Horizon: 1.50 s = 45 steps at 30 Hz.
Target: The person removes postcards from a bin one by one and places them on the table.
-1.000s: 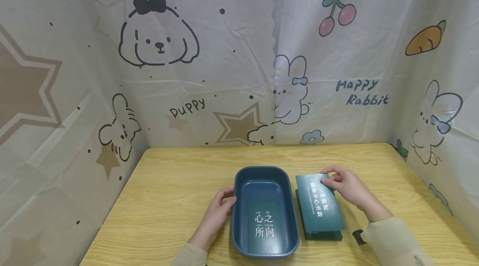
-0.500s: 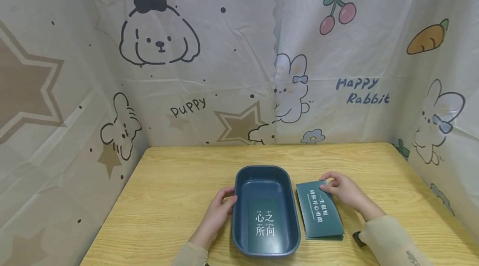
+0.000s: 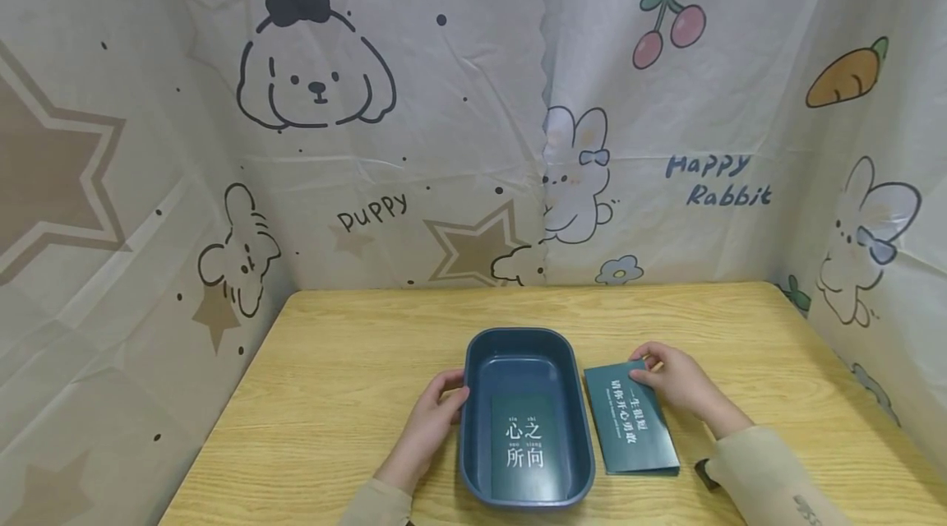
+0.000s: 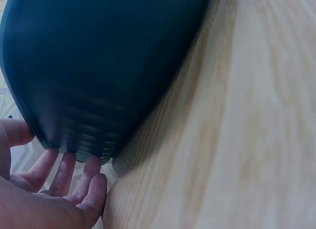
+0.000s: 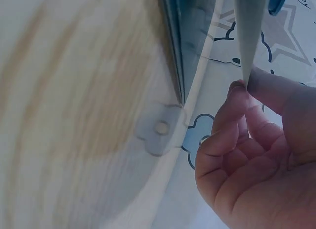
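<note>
Card (image 3: 631, 419) is located on the table (image 3: 370, 353), between the tray and the table's right edge. Items are listed left to right.

Left hand (image 3: 432, 419): positioned at the tray's left side. Fingers are spread, tips against the outer wall, thumb at the rim.

Tray (image 3: 518, 378): blue, with rounded corners, set about midway between the table's left and right edges and apart from the far edge. Inner card (image 3: 524, 445) lies in the near part of the tray, 4 large white characters in 2 rows facing up.

Card, detail: green, folded, just beside the tray's right wall; contact with that wall cannot be determined. 2 lines of large white characters run along its length. A 2nd green layer shows at its near edge.

Right hand (image 3: 676, 382): thumb and forefinger pinch the card's far right corner.

Right sleeve (image 3: 769, 477): beige, with a black item (image 3: 706, 474) at the cuff.
</note>
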{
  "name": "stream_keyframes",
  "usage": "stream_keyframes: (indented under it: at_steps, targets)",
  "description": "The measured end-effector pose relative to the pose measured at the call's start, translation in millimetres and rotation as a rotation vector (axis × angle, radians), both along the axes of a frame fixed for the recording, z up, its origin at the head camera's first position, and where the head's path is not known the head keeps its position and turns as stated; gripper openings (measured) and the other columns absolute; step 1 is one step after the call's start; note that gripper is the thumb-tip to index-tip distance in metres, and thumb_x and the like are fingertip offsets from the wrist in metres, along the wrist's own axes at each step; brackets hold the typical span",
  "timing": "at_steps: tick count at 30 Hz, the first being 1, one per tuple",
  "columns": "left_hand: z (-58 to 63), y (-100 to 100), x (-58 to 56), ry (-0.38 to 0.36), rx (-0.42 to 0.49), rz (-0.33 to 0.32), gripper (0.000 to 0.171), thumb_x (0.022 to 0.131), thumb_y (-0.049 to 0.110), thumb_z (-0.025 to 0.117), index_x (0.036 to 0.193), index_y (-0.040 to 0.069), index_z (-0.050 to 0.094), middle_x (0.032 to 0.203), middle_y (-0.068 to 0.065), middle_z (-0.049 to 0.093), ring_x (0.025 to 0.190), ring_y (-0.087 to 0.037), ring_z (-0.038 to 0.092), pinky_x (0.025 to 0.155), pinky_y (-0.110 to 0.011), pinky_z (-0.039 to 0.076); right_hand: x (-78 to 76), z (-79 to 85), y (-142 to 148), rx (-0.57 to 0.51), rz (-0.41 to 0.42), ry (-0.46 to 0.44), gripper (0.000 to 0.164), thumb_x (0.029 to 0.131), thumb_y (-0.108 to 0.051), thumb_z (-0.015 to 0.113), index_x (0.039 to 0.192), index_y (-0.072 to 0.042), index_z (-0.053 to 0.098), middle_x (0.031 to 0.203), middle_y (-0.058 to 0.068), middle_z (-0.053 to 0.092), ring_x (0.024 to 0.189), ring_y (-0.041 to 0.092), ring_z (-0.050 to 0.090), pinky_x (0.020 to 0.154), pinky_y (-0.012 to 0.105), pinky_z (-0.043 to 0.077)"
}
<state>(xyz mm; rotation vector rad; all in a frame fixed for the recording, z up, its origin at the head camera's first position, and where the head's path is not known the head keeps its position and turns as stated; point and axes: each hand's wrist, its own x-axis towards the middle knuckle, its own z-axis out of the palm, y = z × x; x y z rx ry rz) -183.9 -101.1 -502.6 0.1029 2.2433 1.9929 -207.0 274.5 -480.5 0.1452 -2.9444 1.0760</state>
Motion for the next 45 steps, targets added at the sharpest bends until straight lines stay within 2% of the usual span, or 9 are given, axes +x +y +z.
stream_keyframes:
  at_steps: [24,45]
  targets:
    - [2.5,-0.6,2.3,-0.005,0.008,-0.014,0.043,0.097,0.028,0.051,0.134,0.006,0.047,0.138,-0.018,0.046,0.114,-0.026,0.052,0.094,-0.045,0.049,2.5,0.2,-11.2,0.158,-0.026,0.044,0.018,0.085,-0.016,0.069,0.098,-0.006,0.062,0.077,0.004,0.054,0.068,0.018,0.046,0.058,0.032,0.041]
    - [2.7,-0.4,3.1,-0.005,0.008,-0.011,0.043,0.098,0.028,0.050,0.134,0.006,0.048,0.138,-0.018,0.047,0.112,-0.025,0.053,0.092,-0.044,0.049,2.6,-4.8,-11.6,0.285,-0.021,0.089,0.017,0.082,-0.015,0.072,0.094,-0.006,0.063,0.082,0.006,0.054,0.071,0.020,0.049,0.064,0.037,0.046]
